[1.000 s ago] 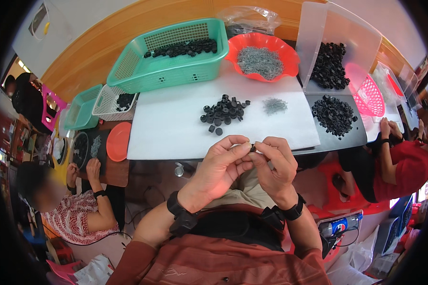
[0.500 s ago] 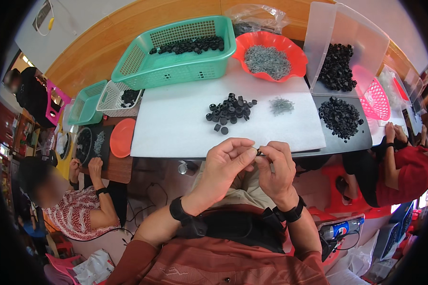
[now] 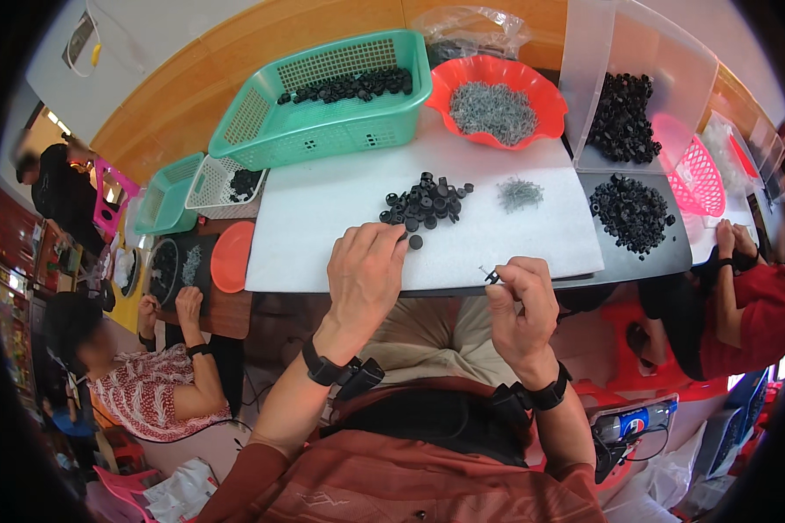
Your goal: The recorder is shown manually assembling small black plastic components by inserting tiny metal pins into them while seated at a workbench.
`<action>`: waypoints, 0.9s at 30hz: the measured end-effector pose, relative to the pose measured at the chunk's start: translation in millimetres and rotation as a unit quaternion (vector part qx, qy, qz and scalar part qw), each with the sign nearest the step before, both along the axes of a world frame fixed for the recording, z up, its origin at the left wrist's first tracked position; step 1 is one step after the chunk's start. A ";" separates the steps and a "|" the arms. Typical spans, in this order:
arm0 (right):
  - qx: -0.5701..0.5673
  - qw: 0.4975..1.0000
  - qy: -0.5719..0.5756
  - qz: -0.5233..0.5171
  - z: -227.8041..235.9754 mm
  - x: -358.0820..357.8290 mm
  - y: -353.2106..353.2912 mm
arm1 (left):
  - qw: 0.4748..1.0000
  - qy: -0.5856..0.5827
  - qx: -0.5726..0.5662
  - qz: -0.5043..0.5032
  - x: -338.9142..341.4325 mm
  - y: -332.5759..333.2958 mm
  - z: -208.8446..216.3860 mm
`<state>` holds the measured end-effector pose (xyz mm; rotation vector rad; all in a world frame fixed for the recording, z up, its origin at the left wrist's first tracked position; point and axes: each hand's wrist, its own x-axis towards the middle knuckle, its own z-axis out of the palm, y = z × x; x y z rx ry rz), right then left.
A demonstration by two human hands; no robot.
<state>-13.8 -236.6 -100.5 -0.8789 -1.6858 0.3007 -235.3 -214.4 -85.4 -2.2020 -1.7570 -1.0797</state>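
My left hand (image 3: 366,270) reaches over the white mat (image 3: 323,235), its fingers curled together at the near edge of a pile of round black caps (image 3: 429,202). Its fingertips are on one black cap (image 3: 403,235), partly hidden by them. Another loose cap (image 3: 416,242) lies just beside. Over the mat's front edge, my right hand (image 3: 523,309) pinches a small black piece with a thin metal pin (image 3: 492,276) sticking out of it. A little heap of metal pins (image 3: 520,194) lies to the right of the caps.
Behind stand a green basket (image 3: 323,139) of black parts and a red bowl (image 3: 545,109) full of pins. A clear bin (image 3: 576,131) and a heap of black parts (image 3: 630,213) are on the right. Seated people (image 3: 161,383) work at both sides.
My hands have parted. My left hand has moved forward and left to the black caps; my right stays near the mat's front edge, holding the black piece with the pin.
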 end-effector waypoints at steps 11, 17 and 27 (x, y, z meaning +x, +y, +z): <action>-0.047 0.997 0.056 0.010 -3.8 3.5 0.0 | 0.995 -0.069 -0.049 -0.053 -4.8 -4.1 8.6; -0.061 0.994 0.086 0.014 -7.7 6.0 -0.1 | 0.974 -0.197 -0.043 -0.103 -4.2 -7.5 10.8; -0.068 0.991 0.119 0.011 -8.0 8.1 0.0 | 0.874 -0.444 -0.181 -0.073 -1.3 -9.9 16.5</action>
